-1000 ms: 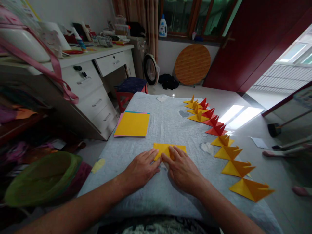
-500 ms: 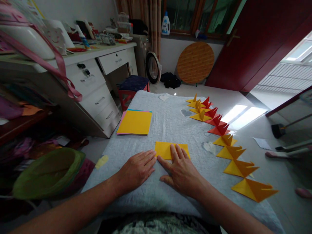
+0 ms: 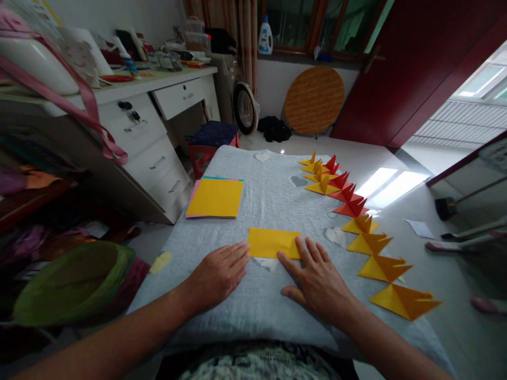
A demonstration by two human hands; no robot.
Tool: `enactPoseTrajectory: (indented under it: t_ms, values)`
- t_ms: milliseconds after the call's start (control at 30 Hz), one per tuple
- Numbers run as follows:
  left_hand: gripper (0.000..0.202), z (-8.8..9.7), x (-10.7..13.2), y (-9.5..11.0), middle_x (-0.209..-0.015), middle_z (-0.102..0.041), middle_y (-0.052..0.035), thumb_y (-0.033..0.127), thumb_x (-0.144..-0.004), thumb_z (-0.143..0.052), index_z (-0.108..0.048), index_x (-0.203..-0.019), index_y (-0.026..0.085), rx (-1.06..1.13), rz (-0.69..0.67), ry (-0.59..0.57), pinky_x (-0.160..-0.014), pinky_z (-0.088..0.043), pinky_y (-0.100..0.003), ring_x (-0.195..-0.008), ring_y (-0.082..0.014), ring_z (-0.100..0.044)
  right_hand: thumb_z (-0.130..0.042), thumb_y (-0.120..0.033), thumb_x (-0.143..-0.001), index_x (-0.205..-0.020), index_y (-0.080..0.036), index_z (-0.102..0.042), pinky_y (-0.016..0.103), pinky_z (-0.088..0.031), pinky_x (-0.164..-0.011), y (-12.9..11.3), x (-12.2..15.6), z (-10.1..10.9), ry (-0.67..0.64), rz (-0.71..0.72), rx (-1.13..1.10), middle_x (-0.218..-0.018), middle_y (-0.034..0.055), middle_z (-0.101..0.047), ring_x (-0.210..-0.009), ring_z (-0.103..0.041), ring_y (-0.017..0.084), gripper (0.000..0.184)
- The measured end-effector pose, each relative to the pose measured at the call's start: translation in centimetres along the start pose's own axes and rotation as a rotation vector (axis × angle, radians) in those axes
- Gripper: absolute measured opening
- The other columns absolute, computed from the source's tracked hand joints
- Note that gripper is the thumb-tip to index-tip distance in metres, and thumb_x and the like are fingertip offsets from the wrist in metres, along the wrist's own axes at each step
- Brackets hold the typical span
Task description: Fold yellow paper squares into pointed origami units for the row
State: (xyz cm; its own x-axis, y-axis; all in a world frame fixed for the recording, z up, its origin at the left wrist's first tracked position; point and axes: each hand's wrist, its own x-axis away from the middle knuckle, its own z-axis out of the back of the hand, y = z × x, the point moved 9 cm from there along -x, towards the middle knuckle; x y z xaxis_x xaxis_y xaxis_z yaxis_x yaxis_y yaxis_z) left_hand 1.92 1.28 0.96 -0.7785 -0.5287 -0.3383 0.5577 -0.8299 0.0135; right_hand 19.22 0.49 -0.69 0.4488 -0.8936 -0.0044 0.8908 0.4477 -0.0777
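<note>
A sheet of yellow origami paper (image 3: 271, 241), folded into a long rectangle, lies flat on the cloth-covered table (image 3: 261, 184). My left hand (image 3: 217, 274) rests palm down at its left end, fingers stretched out and fingertips touching the edge. At the right end my right hand (image 3: 315, 272) lies with fingers spread, its thumb side and fingertips on the lower right part of the paper. Beyond my left hand sits a stack of square coloured paper (image 3: 216, 198) with a yellow sheet on top. To the right stand several folded yellow paper cranes (image 3: 370, 244) in a row.
Farther along the right edge are several red paper cranes (image 3: 350, 203) and more small yellow ones (image 3: 320, 184). Left of the table stand a green-lined bin (image 3: 75, 279) and a white desk (image 3: 148, 137). A stool (image 3: 212, 134) is at the far left corner.
My right hand has slid rightward along the folded paper to its right end, uncovering the middle. My left hand stays at the left end. The view has shifted slightly.
</note>
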Motion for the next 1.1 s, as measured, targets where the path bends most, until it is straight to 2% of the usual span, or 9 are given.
enactPoseTrajectory:
  t_ms: [400, 600, 700, 800, 867, 900, 933, 1000, 1100]
  values:
    - [0.029, 0.2, 0.4, -0.1, -0.124, -0.069, -0.015, 0.014, -0.095, -0.048, -0.066, -0.117, 0.011, 0.004, 0.002, 0.028, -0.099, -0.056, -0.04, -0.117, -0.0246, -0.065, -0.07, -0.059, -0.081, -0.148, -0.033, -0.045, 0.065, -0.032, -0.107, 3.2, 3.4, -0.1, 0.043, -0.059, 0.116, -0.153, 0.0182, -0.041, -0.139, -0.035, 0.047, 0.076]
    - [0.029, 0.4, 0.5, -0.3, -0.12, -0.071, -0.0135, 0.015, -0.096, -0.046, -0.067, -0.116, 0.014, 0.007, 0.016, 0.07, -0.098, -0.056, -0.039, -0.113, -0.0234, -0.067, -0.072, -0.056, -0.081, -0.143, -0.029, -0.052, 0.063, -0.033, -0.108, 3.5, 4.1, 0.1, 0.076, -0.094, 0.123, -0.15, 0.0169, -0.046, -0.138, -0.039, 0.044, 0.07]
    - [0.028, 0.5, 0.7, -0.3, -0.119, -0.072, -0.0132, 0.014, -0.095, -0.046, -0.067, -0.114, 0.013, -0.012, 0.014, 0.091, -0.095, -0.056, -0.037, -0.112, -0.023, -0.067, -0.069, -0.051, -0.084, -0.132, -0.021, -0.062, 0.058, -0.036, -0.108, 3.3, 3.5, 0.8, 0.083, -0.128, 0.13, -0.141, 0.0187, -0.056, -0.131, -0.048, 0.04, 0.057]
    - [0.027, 0.9, 0.3, -0.5, -0.114, -0.073, -0.013, 0.015, -0.095, -0.045, -0.068, -0.109, 0.013, 0.006, 0.03, 0.086, -0.09, -0.057, -0.036, -0.107, -0.023, -0.069, -0.063, -0.041, -0.091, -0.111, -0.017, -0.072, 0.054, -0.039, -0.107, 2.7, 1.8, 2.1, 0.056, -0.135, 0.088, -0.13, 0.0168, -0.064, -0.124, -0.056, 0.035, 0.032]
    - [0.023, 0.9, -0.8, -1.2, -0.1, -0.076, -0.0106, 0.018, -0.094, -0.047, -0.069, -0.097, 0.015, 0.04, 0.104, 0.011, -0.08, -0.058, -0.034, -0.093, -0.0222, -0.072, -0.06, -0.034, -0.093, -0.101, -0.017, -0.073, 0.05, -0.042, -0.105, 2.3, 0.1, 3.2, 0.058, -0.132, 0.028, -0.127, 0.0162, -0.066, -0.121, -0.058, 0.033, 0.023]
    - [0.02, 0.7, -1.5, -2.0, -0.084, -0.075, -0.0071, 0.02, -0.093, -0.049, -0.068, -0.084, 0.017, 0.063, 0.187, -0.053, -0.071, -0.057, -0.031, -0.078, -0.0204, -0.072, -0.061, -0.031, -0.092, -0.104, -0.018, -0.072, 0.048, -0.044, -0.102, 2.0, -0.8, 3.7, 0.055, -0.127, -0.015, -0.125, 0.015, -0.067, -0.118, -0.059, 0.031, 0.021]
    - [0.022, 0.3, -2.1, -2.7, -0.072, -0.072, -0.004, 0.023, -0.092, -0.051, -0.064, -0.075, 0.018, 0.082, 0.264, -0.135, -0.064, -0.054, -0.03, -0.066, -0.0192, -0.069, -0.062, -0.029, -0.091, -0.11, -0.018, -0.07, 0.047, -0.045, -0.101, 1.8, -1.7, 4.1, 0.063, -0.118, -0.059, -0.124, 0.0137, -0.067, -0.116, -0.06, 0.029, 0.023]
    - [0.017, 0.1, -3.5, -3.6, -0.072, -0.07, -0.0021, 0.026, -0.091, -0.053, -0.063, -0.079, 0.019, 0.116, 0.374, -0.185, -0.061, -0.052, -0.029, -0.065, -0.019, -0.067, -0.063, -0.029, -0.088, -0.125, -0.018, -0.062, 0.046, -0.043, -0.102, 1.4, -3.5, 4.6, 0.103, -0.095, -0.122, -0.128, 0.0137, -0.065, -0.121, -0.056, 0.029, 0.039]
    - [0.012, 0.3, -5.0, -4.6, -0.094, -0.071, -0.006, 0.022, -0.088, -0.056, -0.062, -0.099, 0.018, 0.164, 0.443, -0.048, -0.077, -0.055, -0.032, -0.085, -0.021, -0.069, -0.071, -0.04, -0.08, -0.144, -0.013, -0.044, 0.051, -0.037, -0.107, 1.4, -5.6, 3.4, 0.073, -0.084, -0.155, -0.138, 0.0188, -0.056, -0.131, -0.047, 0.034, 0.075]
